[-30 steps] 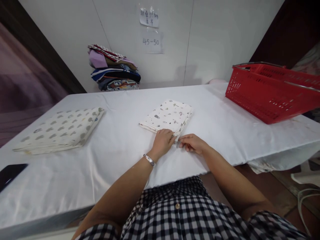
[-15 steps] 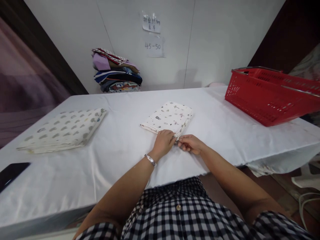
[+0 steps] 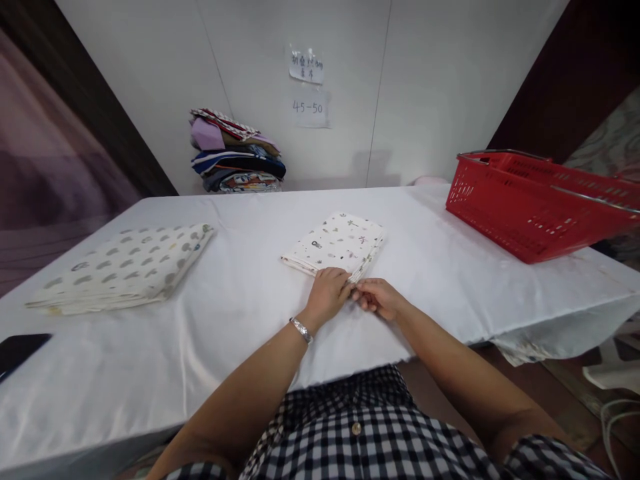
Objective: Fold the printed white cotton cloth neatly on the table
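Observation:
A small folded white cloth (image 3: 340,241) with tiny printed figures lies in the middle of the white-covered table (image 3: 240,293). My left hand (image 3: 329,291), with a silver bracelet at the wrist, rests on the cloth's near corner with fingers curled over its edge. My right hand (image 3: 377,297) meets it from the right, fingertips pinching the same corner. What lies between the fingertips is too small to make out.
A larger folded cloth (image 3: 125,267) with grey spots lies at the left. A red plastic basket (image 3: 535,207) stands at the right. A stack of folded fabrics (image 3: 235,155) sits against the back wall. A dark phone (image 3: 17,350) lies near the left edge.
Both hands have stayed at the cloth's near corner and drawn closer together. The view has tilted a little, so everything sits slightly lower in the picture.

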Demonstrator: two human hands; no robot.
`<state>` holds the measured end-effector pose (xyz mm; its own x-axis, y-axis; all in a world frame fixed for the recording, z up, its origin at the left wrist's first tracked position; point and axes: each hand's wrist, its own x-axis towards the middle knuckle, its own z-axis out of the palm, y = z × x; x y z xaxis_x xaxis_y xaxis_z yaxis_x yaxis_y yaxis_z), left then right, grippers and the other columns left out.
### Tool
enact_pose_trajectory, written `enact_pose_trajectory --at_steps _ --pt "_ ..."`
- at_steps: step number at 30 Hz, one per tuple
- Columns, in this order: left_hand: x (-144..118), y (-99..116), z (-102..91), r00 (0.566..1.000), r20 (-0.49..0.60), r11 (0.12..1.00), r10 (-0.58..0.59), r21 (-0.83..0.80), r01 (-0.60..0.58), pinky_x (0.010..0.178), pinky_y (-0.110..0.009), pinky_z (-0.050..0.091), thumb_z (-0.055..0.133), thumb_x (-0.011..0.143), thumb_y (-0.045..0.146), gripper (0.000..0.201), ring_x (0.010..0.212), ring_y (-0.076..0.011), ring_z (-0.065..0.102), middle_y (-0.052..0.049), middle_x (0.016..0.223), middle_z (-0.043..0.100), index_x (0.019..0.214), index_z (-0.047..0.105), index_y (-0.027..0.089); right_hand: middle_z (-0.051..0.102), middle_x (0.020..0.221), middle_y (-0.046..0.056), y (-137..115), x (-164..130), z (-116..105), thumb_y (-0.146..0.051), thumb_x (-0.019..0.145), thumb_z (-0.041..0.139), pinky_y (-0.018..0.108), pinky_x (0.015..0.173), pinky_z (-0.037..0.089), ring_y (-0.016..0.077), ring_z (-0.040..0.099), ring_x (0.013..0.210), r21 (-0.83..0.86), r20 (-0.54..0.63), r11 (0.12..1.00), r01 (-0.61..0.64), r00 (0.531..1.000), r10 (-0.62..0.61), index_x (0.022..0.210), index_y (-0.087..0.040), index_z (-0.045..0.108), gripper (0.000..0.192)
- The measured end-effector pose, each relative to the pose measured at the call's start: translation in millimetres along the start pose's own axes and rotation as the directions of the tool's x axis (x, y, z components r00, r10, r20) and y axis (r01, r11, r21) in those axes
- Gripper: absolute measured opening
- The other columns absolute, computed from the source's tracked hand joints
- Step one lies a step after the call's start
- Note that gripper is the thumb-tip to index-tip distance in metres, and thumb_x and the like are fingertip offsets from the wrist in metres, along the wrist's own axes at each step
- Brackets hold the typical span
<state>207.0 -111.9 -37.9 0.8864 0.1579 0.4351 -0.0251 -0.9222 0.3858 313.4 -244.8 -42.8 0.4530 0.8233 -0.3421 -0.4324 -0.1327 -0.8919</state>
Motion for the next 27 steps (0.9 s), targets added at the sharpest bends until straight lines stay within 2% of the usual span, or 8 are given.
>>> enact_pose_trajectory --at_steps 7,13,21,24,25,27 --pt "-2.0 -1.1 -1.5 1.0 -0.02 1.0 0.02 -0.008 -0.02 0.091 -0.038 0.039 0.05 0.087 0.025 0.019 0.1 -0.0204 0.053 -0.006 0.103 0.062 0.103 0.059 0.02 0.062 0.058 -0.001 4.4 4.6 2.5 -0.025 0.065 0.067 0.016 0.031 0.021 0.0044 0.047 0.037 -0.021 -0.04 1.0 0.02 0.999 -0.021 0.065 -0.014 0.058 0.014" --pt "-3.1 -5.6 -0.6 0.998 -0.017 0.998 0.06 0.025 -0.059 0.095 -0.04 0.037 0.057 0.077 0.014 0.036 0.106 -0.0226 0.051 -0.007 0.11 0.061 0.112 0.054 0.02 0.054 0.049 -0.005 3.4 4.1 6.9 -0.031 0.066 0.066 0.017 0.032 0.018 0.0038 0.043 0.035 -0.062 -0.039 0.997 0.049 0.998 -0.052 0.062 -0.016 0.054 0.021" --pt "0.8 -7.7 3.5 0.999 -0.004 0.99 0.042 0.132 -0.041 0.087 -0.039 0.04 0.059 0.078 0.016 0.023 0.098 -0.0233 0.054 -0.006 0.101 0.063 0.1 0.055 0.02 0.052 0.048 -0.005 7.4 7.6 9.3 -0.038 0.071 0.063 0.02 0.037 0.023 0.0055 0.041 0.037 -0.264 -0.08 0.96 0.093 0.99 -0.118 0.062 -0.017 0.056 0.024" --pt "1.1 -8.0 3.7 0.999 -0.01 0.989 0.053 0.14 -0.051 0.087 -0.039 0.041 0.058 0.076 0.012 0.024 0.098 -0.0233 0.054 -0.006 0.1 0.063 0.099 0.055 0.019 0.047 0.046 -0.006 11.6 9.3 8.0 -0.035 0.075 0.057 0.022 0.042 0.026 0.0067 0.038 0.039 -0.435 -0.086 0.887 0.156 0.973 -0.213 0.057 -0.019 0.054 0.025" --pt "1.3 -8.3 3.9 0.998 -0.01 0.989 0.054 0.14 -0.052 0.086 -0.039 0.041 0.057 0.075 0.011 0.024 0.097 -0.0232 0.054 -0.006 0.099 0.063 0.098 0.056 0.02 0.044 0.046 -0.006 12.1 8.9 7.9 -0.032 0.077 0.055 0.022 0.044 0.027 0.0071 0.038 0.041 -0.513 -0.076 0.835 0.2 0.958 -0.277 0.054 -0.019 0.051 0.026" --pt "1.9 -9.0 4.5 0.999 -0.009 0.988 0.053 0.144 -0.051 0.084 -0.038 0.041 0.056 0.074 0.01 0.023 0.095 -0.0229 0.055 -0.005 0.096 0.063 0.095 0.056 0.02 0.042 0.047 -0.005 11.2 6.4 8.0 -0.028 0.079 0.051 0.023 0.05 0.028 0.0083 0.038 0.048 -0.673 -0.021 0.678 0.295 0.909 -0.417 0.051 -0.019 0.048 0.03"
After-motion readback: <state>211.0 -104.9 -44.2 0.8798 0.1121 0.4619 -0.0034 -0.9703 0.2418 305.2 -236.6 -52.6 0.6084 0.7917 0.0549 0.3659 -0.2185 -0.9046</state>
